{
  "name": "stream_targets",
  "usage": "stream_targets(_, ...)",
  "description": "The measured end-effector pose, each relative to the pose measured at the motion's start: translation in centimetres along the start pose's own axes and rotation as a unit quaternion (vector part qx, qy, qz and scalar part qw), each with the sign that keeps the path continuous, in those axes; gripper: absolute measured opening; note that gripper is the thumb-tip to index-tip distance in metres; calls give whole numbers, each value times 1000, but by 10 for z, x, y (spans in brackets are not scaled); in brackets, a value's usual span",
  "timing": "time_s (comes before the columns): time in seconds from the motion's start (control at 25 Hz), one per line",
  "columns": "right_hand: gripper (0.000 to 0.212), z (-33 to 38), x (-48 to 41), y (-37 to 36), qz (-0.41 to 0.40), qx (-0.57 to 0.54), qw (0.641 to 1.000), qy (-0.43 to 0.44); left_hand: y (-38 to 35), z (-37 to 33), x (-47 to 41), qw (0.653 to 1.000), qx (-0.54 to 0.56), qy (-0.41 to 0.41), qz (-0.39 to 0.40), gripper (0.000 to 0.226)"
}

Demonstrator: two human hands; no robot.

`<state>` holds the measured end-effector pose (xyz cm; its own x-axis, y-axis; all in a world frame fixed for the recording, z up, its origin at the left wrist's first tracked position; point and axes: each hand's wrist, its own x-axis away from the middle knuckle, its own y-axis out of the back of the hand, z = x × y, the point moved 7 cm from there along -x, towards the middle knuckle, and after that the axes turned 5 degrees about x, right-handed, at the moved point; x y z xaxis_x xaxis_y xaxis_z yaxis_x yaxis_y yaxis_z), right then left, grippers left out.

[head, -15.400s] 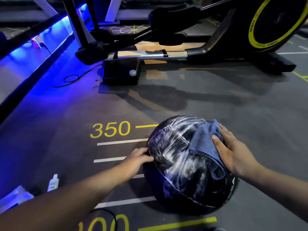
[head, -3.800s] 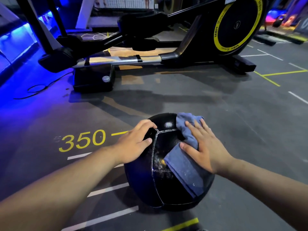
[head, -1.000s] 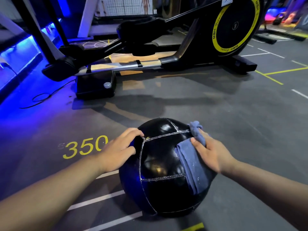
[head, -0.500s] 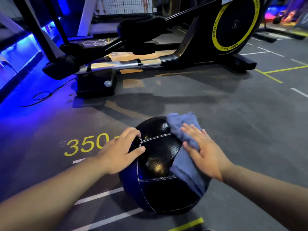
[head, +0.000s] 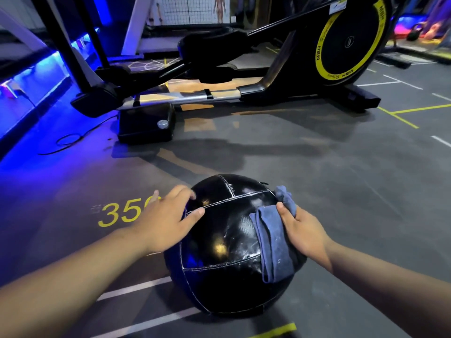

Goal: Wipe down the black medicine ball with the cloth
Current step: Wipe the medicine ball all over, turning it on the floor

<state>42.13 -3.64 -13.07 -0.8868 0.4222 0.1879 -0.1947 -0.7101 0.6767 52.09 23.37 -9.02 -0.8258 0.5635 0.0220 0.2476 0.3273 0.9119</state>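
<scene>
Black ball point(head: 227, 245) sits on the floor point(head: 341, 191): left hand point(head: 166, 220) spread flat on its upper left, right hand point(head: 302, 232) gripping the blue cloth point(head: 273, 245) against its right side, exercise machine point(head: 346, 40) well beyond.

Single head-worn wide-angle view, looking forward and down.
Close above the glossy black stitched medicine ball point(head: 227, 240), it faces a black-and-yellow elliptical trainer point(head: 349, 37) farther off across the grey floor point(head: 341, 179).
</scene>
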Motion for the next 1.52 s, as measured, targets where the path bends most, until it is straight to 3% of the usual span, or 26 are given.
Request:
stream_targets(0.2, 58, 46, 9, -29, 38, 64, 984, 162, -4, -10, -3, 996, 23, -75, 40, 63)
stream_targets(0.4, 88, 54, 14, -35, 161, 143, 955, 204, 1, 20, -2, 978, 101, -75, 167, 82)
stream_targets(0.48, 94, 50, 6, -30, 162, 135, 955, 208, 4, 24, -6, 964, 152, -82, 201, 84)
stream_targets(0.68, 82, 27, -15, -29, 94, 34, 985, 140, 1, 31, -23, 968, 147, -95, 181, 86)
stream_targets(0.88, 50, 47, -6, -33, -13, 36, 984, 174, -11, 25, -38, 964, 183, -78, 177, 83)
stream_targets(0.96, 51, 73, 11, -40, -31, 100, 957, 272, -12, 21, -42, 966, 185, -69, 166, 82)
stream_targets(1.04, 57, 95, 30, -61, -23, 208, 898, 386, -13, 13, -44, 968, 195, -70, 145, 82)
stream_targets(1.12, 61, 103, 38, -78, -18, 285, 858, 427, -14, 8, -43, 964, 224, -64, 132, 79)
stream_targets(1.32, 59, 92, 34, -69, -11, 265, 868, 420, -12, 16, -39, 956, 232, -1, 181, 82)
stream_targets(1.52, 58, 67, 12, -42, 48, 257, 846, 464, -16, 1, -29, 971, 148, -35, 186, 96)
